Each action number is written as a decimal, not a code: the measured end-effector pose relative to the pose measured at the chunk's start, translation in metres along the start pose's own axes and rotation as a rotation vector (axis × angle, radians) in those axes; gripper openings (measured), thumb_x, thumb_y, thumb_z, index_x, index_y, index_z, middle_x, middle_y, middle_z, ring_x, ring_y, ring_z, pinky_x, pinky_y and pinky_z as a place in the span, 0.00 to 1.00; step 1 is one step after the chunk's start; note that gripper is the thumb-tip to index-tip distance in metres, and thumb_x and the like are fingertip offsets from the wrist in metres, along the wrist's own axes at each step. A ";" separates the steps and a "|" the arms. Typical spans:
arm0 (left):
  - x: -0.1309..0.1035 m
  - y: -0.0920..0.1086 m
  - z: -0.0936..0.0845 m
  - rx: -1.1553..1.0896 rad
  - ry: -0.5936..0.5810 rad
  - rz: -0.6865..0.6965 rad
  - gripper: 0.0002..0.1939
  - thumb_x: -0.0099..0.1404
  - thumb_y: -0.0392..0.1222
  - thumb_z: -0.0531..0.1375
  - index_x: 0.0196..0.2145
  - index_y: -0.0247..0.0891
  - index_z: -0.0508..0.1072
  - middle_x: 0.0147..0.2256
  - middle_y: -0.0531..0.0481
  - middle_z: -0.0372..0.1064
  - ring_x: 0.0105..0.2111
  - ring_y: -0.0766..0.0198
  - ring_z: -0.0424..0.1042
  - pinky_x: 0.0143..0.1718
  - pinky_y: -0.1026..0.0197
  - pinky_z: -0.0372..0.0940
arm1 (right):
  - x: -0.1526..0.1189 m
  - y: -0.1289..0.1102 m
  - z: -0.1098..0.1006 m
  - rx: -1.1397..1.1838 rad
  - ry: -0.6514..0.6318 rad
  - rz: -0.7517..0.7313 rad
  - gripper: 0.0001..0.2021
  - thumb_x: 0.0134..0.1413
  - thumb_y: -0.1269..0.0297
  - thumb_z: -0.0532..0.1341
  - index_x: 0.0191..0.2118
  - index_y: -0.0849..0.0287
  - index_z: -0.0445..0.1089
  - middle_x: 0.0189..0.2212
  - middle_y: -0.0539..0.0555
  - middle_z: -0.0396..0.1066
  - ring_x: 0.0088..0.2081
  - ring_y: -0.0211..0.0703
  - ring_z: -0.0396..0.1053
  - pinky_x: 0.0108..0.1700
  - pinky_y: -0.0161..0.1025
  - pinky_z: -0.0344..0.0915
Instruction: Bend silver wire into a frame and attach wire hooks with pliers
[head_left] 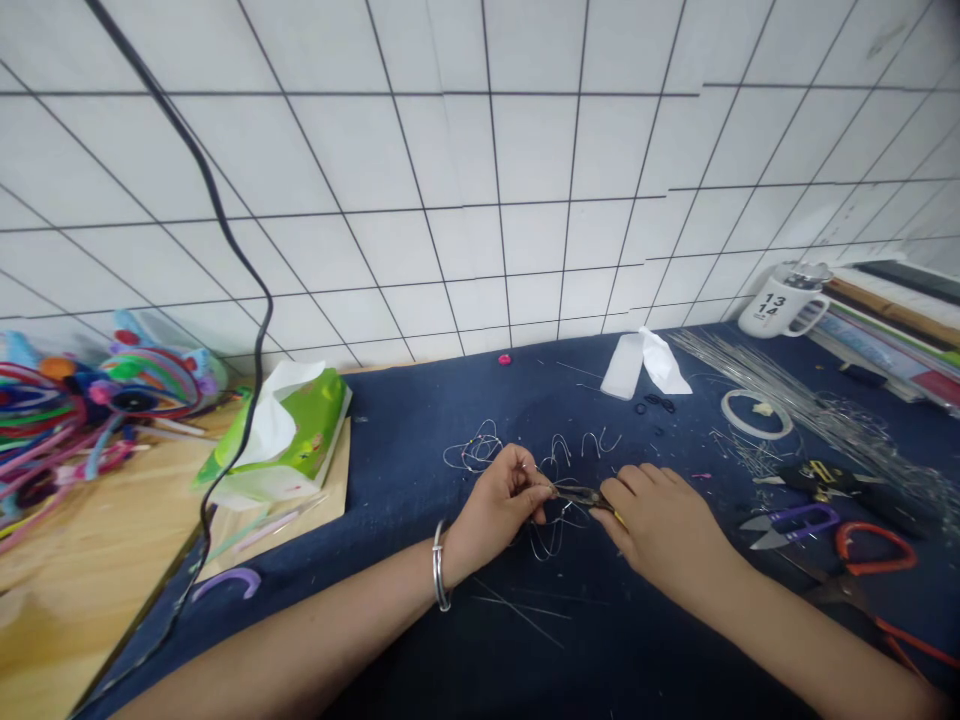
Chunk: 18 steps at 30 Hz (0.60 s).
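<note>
Near the middle of the dark blue cloth (420, 420), my left hand (504, 500) pinches a thin wire piece (555, 535) whose loops hang below the fingers. Closed around the handles of a pair of pliers (581, 495) is my right hand (660, 520). The pliers point left, and their jaws meet the wire at my left fingertips. Behind my left hand lies a tangle of bent wire (476, 450). Small curved wires (600, 440) rest behind the pliers. Straight wires (517, 605) lie in front of the hands.
At left are a green tissue pack (311, 430), a hanging black cable (259, 350) and colourful fuzzy crafts (150, 380). To the right lie a wire bundle (787, 390), a white ring (756, 432), purple scissors (799, 522) and a red-handled tool (874, 565). A mug (772, 305) stands behind.
</note>
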<state>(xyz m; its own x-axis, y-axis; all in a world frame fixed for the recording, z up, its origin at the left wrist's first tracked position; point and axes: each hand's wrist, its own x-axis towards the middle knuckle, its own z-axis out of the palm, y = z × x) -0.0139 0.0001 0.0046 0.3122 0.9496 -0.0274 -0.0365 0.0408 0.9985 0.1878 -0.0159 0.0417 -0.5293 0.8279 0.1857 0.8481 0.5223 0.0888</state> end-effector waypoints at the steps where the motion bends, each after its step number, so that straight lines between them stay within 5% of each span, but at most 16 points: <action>1: 0.000 0.000 0.000 0.006 -0.001 -0.005 0.08 0.59 0.34 0.54 0.33 0.38 0.54 0.28 0.55 0.63 0.21 0.73 0.64 0.23 0.68 0.60 | 0.000 0.000 0.000 0.002 0.004 -0.003 0.08 0.54 0.61 0.51 0.29 0.57 0.62 0.26 0.52 0.60 0.30 0.42 0.57 0.33 0.40 0.50; 18: 0.000 0.001 0.001 -0.048 0.018 -0.008 0.09 0.58 0.34 0.55 0.32 0.38 0.53 0.29 0.55 0.63 0.22 0.73 0.64 0.24 0.67 0.60 | 0.001 0.003 0.002 0.041 -0.002 -0.026 0.08 0.54 0.62 0.51 0.28 0.57 0.62 0.25 0.51 0.60 0.29 0.41 0.57 0.32 0.39 0.51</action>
<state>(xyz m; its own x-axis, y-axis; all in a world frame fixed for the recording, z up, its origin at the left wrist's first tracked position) -0.0132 -0.0006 0.0054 0.2952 0.9548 -0.0363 -0.0797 0.0625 0.9949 0.1893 -0.0132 0.0398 -0.5509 0.8144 0.1824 0.8326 0.5514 0.0531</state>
